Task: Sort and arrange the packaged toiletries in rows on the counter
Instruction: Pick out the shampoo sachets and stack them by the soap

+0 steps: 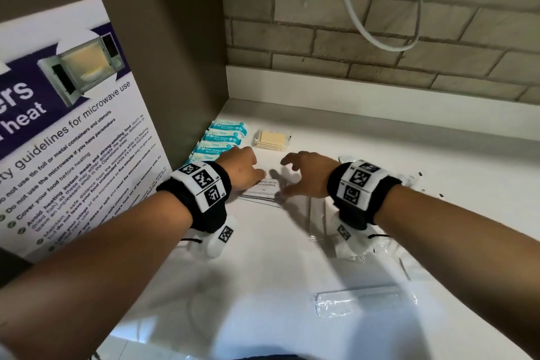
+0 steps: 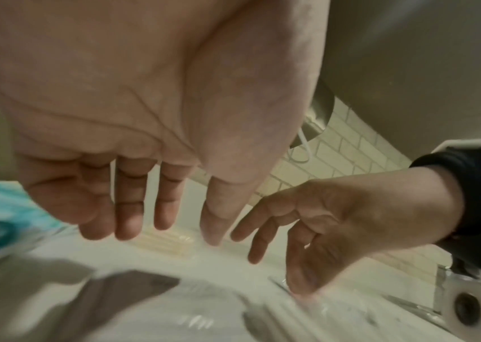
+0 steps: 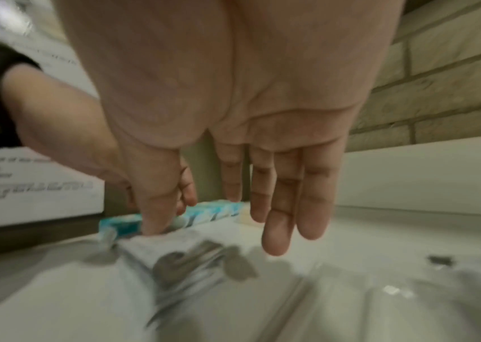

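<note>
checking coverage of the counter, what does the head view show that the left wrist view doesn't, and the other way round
Only the head view shows the microwave poster, the clear comb packet and the print on the shampoo sachets. Only the left wrist view shows the left hand from the palm side, fingers straight. Both show the right hand, the teal wipe packets, the yellow packet and the brick wall.

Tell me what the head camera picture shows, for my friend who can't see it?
Two hands, left hand and right hand, reach with loose fingers over a stack of white shampoo sachets on a white counter. Behind lie teal wipe packets in a row and a clear pack of yellow sheets.
</note>
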`<move>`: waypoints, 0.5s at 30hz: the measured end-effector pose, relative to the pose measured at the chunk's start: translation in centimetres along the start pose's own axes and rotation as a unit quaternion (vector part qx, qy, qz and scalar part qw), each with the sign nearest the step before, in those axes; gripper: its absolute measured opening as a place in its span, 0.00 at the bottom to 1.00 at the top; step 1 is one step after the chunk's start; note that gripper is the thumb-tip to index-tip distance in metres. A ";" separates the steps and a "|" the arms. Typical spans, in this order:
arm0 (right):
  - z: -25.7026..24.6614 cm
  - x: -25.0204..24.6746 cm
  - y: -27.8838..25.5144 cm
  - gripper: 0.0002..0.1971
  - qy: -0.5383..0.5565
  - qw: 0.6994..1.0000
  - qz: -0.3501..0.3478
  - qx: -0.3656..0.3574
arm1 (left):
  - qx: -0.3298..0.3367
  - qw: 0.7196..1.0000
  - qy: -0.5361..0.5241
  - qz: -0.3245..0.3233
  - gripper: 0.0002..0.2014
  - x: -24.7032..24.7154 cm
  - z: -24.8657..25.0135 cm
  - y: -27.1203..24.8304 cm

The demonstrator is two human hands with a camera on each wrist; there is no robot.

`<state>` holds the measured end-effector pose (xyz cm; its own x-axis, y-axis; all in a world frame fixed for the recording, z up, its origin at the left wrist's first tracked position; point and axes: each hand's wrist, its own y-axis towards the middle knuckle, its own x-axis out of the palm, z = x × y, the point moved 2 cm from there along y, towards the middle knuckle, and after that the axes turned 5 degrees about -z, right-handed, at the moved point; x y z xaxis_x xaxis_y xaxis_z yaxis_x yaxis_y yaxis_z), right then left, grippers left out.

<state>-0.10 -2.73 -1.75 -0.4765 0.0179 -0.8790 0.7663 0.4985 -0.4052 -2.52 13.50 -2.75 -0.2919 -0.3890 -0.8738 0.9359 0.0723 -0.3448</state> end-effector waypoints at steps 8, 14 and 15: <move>9.1 -3.7 -3.0 0.24 -0.079 0.982 -0.008 0.170 | 0.111 0.993 -0.024 -0.011 0.20 1.1 7.7 -0.1; 13.0 -0.2 -3.6 0.24 0.023 0.967 -0.042 0.251 | 0.075 0.992 0.063 -0.073 0.27 5.9 11.1 -0.1; 13.1 0.1 -3.6 0.23 0.035 0.967 -0.044 0.249 | 0.069 0.993 0.064 -0.072 0.28 6.3 11.5 -0.1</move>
<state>2.78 -15.91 -3.66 -0.5642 0.0616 -0.8233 0.8255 0.0226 -0.5640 -2.13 0.49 -4.26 -0.4385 -0.2656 -0.8586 0.8984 -0.1059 -0.4261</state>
